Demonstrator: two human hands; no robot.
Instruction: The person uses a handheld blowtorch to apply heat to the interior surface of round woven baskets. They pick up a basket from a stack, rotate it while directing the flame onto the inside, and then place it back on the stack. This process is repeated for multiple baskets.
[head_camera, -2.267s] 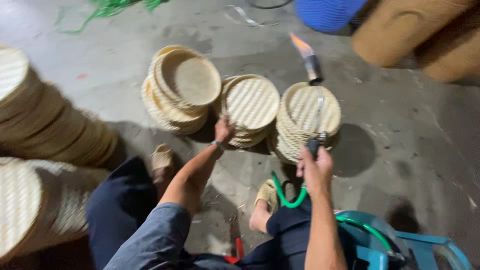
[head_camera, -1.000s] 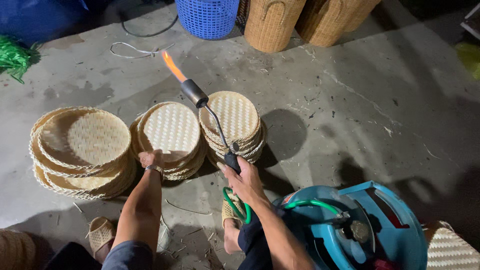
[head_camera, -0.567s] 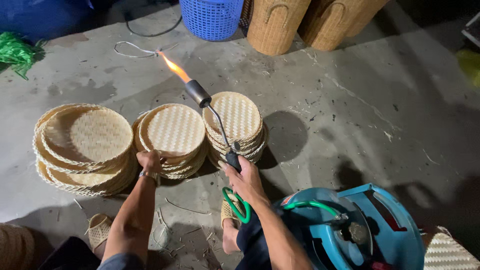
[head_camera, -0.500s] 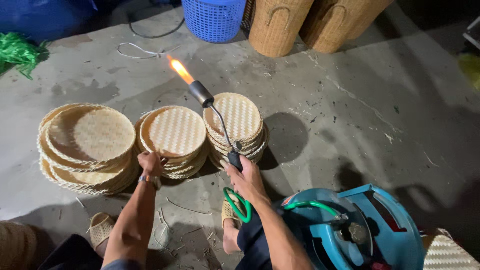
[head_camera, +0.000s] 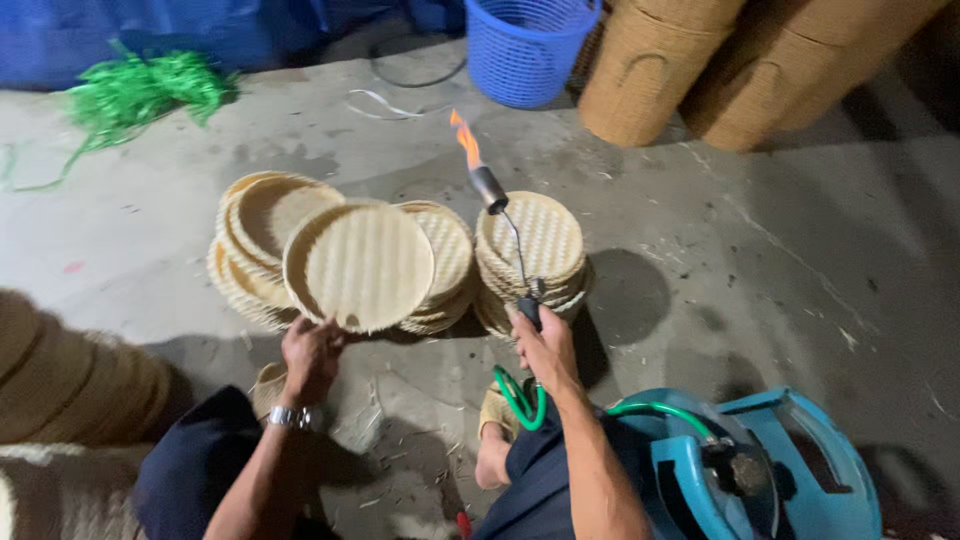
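Note:
My left hand (head_camera: 312, 352) grips the near rim of a round woven bamboo tray (head_camera: 360, 265) and holds it tilted up off the middle stack (head_camera: 445, 262). My right hand (head_camera: 543, 345) is closed on the handle of a gas torch (head_camera: 502, 225). Its thin pipe points up and away, and an orange flame (head_camera: 466, 140) burns at the nozzle above the right stack of trays (head_camera: 545, 245). Another stack of trays (head_camera: 250, 250) sits to the left. A green hose (head_camera: 530, 405) runs from the torch handle to the blue gas cylinder (head_camera: 760, 470).
A blue plastic basket (head_camera: 525, 50) and tall woven baskets (head_camera: 680, 60) stand at the back on the concrete floor. Green cord (head_camera: 140, 90) lies at the back left. More woven stacks (head_camera: 70, 400) lie at my left. My sandalled feet (head_camera: 495, 415) rest below the trays.
My left hand has lifted one tray off the middle stack and tilted it up. The torch has swung more upright, its flame now pointing up.

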